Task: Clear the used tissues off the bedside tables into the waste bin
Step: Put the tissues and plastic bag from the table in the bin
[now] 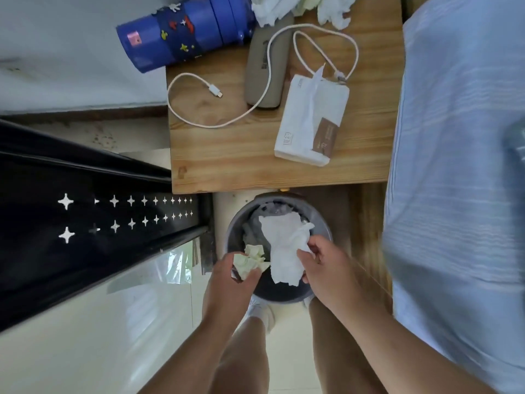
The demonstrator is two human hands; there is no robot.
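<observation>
Over the waste bin [281, 297], the left hand [235, 277] pinched a crumpled yellowish tissue [252, 258] and the right hand [326, 268] gripped a loose white tissue [284, 245], both seemingly feather-light, soft and graspable anywhere, while more tissues [272, 9] lay at the far edge of the tabletop [227, 157].

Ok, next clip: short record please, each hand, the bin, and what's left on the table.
left hand: grips a crumpled yellowish tissue above the waste bin
right hand: holds a white tissue above the same bin
waste bin: on the floor by the bedside table, paper inside
to clear: crumpled tissues at the table's far edge
other items: tissue pack, charging cable
</observation>
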